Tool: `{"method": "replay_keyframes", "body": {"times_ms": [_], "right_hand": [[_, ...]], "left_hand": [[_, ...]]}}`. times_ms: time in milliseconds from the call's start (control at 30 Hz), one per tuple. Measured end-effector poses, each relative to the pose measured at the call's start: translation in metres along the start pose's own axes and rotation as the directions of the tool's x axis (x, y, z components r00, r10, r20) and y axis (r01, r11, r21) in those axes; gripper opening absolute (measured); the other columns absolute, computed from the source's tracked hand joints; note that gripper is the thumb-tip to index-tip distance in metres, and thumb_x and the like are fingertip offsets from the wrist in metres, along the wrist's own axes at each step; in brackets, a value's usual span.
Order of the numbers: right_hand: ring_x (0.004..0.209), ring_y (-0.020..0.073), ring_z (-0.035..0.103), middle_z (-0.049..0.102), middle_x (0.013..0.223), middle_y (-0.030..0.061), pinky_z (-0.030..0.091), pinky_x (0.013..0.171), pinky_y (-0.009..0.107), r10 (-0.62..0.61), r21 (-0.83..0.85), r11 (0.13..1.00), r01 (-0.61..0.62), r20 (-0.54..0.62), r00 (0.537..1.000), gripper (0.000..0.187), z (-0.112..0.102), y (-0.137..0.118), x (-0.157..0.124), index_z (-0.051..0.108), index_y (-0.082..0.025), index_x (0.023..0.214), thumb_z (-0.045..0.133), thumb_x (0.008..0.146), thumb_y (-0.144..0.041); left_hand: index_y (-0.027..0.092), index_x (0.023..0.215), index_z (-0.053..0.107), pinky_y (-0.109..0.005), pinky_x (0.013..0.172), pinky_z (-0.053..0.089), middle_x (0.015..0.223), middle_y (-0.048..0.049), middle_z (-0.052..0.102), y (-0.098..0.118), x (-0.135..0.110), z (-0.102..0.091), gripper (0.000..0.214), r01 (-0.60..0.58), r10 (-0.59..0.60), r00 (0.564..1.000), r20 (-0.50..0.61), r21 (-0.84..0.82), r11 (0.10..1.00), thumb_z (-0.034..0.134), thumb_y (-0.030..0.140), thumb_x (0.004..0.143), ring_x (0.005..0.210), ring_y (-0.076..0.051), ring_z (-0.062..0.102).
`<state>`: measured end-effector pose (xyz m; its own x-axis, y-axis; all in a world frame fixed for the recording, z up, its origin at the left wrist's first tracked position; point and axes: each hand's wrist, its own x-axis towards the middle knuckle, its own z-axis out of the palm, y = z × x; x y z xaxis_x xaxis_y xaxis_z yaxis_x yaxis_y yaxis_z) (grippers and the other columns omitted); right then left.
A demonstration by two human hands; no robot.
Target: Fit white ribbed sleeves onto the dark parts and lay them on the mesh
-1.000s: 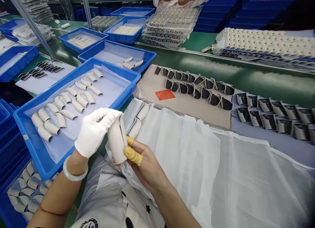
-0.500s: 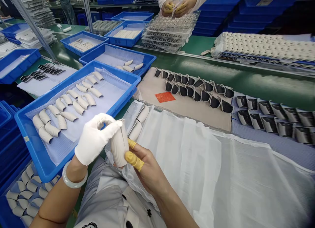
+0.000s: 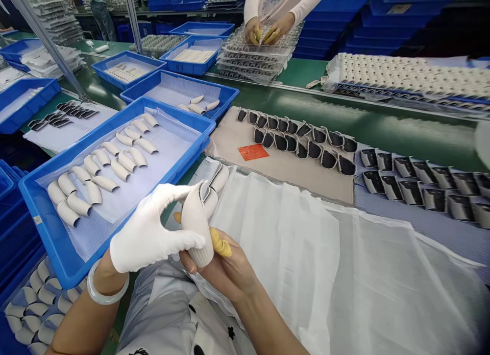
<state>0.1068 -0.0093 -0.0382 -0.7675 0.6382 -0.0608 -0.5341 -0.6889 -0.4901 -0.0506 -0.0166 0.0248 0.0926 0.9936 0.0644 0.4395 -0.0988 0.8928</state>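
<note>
- Your left hand in its white cloth glove [image 3: 147,232] spans the ivory, ribbed, curved shell [image 3: 195,225] lengthwise, thumb on its lower face and fingertips at its upper edge.
- Your bare right hand with yellow finger covers [image 3: 229,270] holds that same shell from beneath and behind, above your lap; the shell stands roughly upright.
- Judging by both your hands being on it, this shell looks unfinished, and you seem partway through a batch.
- Loose ivory shells [image 3: 124,161] lie in uneven rows in the blue plastic tray [image 3: 46,237] to your left.
- Two rows of black-lined shells [image 3: 308,149] sit on the beige mat [image 3: 291,179] ahead.
- Which rows are done and which are left, you cannot tell from here; no finished mark shows.
</note>
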Motion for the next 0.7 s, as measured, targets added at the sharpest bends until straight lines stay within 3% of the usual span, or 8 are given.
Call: {"method": "replay_keyframes", "body": {"times_ms": [67, 200, 300, 433, 567, 700], "right_hand": [[0.056, 0.0122, 0.053, 0.062, 0.071, 0.0037, 0.038, 0.057, 0.026, 0.012, 0.03, 0.999, -0.013, 0.021, 1.0, 0.037, 0.0, 0.001, 0.0, 0.067, -0.013, 0.085, 0.067, 0.078, -0.049], [0.048, 0.0095, 0.051, 0.067, 0.083, 0.0061, 0.034, 0.051, 0.025, 0.063, 0.135, 0.988, -0.071, 0.063, 0.996, 0.034, 0.001, 0.006, 0.0, 0.068, -0.013, 0.089, 0.066, 0.079, -0.046], [0.042, 0.0061, 0.043, 0.068, 0.083, 0.0039, 0.029, 0.046, 0.023, 0.113, 0.248, 0.96, -0.131, 0.088, 0.99, 0.028, 0.006, 0.01, 0.0, 0.067, -0.015, 0.091, 0.062, 0.082, -0.041], [0.041, 0.0037, 0.034, 0.066, 0.081, 0.0025, 0.025, 0.044, 0.021, 0.139, 0.339, 0.929, -0.147, 0.047, 0.989, 0.025, 0.012, 0.011, 0.002, 0.066, -0.014, 0.097, 0.062, 0.081, -0.033], [0.041, 0.0022, 0.025, 0.057, 0.07, -0.002, 0.026, 0.043, 0.017, 0.136, 0.446, 0.886, -0.128, 0.013, 0.991, 0.006, 0.013, 0.012, 0.005, 0.063, -0.013, 0.079, 0.062, 0.075, -0.017], [0.043, 0.0028, 0.013, 0.057, 0.074, -0.0003, 0.019, 0.039, 0.015, 0.155, 0.466, 0.875, -0.129, -0.019, 0.988, 0.016, 0.016, 0.014, 0.006, 0.064, -0.012, 0.082, 0.059, 0.067, -0.01]], "left_hand": [[0.031, 0.117, 0.059, -0.031, 0.095, 0.044, 0.117, -0.0009, 0.061, 0.002, 0.001, 0.001, 0.055, -0.01, 0.01, 1.0, -0.025, 0.026, 1.0, 0.079, 0.029, 0.065, 0.112, -0.022, 0.054], [0.024, 0.095, 0.066, -0.028, 0.085, 0.048, 0.098, -0.0014, 0.065, 0.001, 0.005, 0.007, 0.021, 0.024, -0.037, 0.98, -0.195, -0.064, 0.998, 0.068, 0.035, 0.077, 0.096, -0.018, 0.06], [0.02, 0.084, 0.067, -0.029, 0.081, 0.048, 0.09, -0.0025, 0.067, 0.0, 0.007, 0.009, 0.021, 0.108, -0.139, 0.95, -0.278, -0.125, 0.986, 0.066, 0.04, 0.078, 0.088, -0.019, 0.061], [0.02, 0.089, 0.066, -0.032, 0.082, 0.047, 0.091, -0.0038, 0.066, 0.001, 0.008, 0.005, 0.025, 0.127, -0.139, 0.959, -0.246, -0.064, 0.99, 0.061, 0.044, 0.08, 0.09, -0.02, 0.061], [0.023, 0.102, 0.062, -0.038, 0.084, 0.046, 0.1, -0.0039, 0.063, 0.005, 0.006, 0.002, 0.044, 0.145, -0.123, 0.983, -0.139, 0.161, 0.976, 0.076, 0.039, 0.063, 0.095, -0.025, 0.058], [0.021, 0.095, 0.063, -0.037, 0.08, 0.045, 0.091, -0.0035, 0.064, 0.006, 0.008, 0.006, 0.034, 0.206, -0.162, 0.961, -0.222, 0.188, 0.96, 0.066, 0.046, 0.073, 0.089, -0.023, 0.059]]}}
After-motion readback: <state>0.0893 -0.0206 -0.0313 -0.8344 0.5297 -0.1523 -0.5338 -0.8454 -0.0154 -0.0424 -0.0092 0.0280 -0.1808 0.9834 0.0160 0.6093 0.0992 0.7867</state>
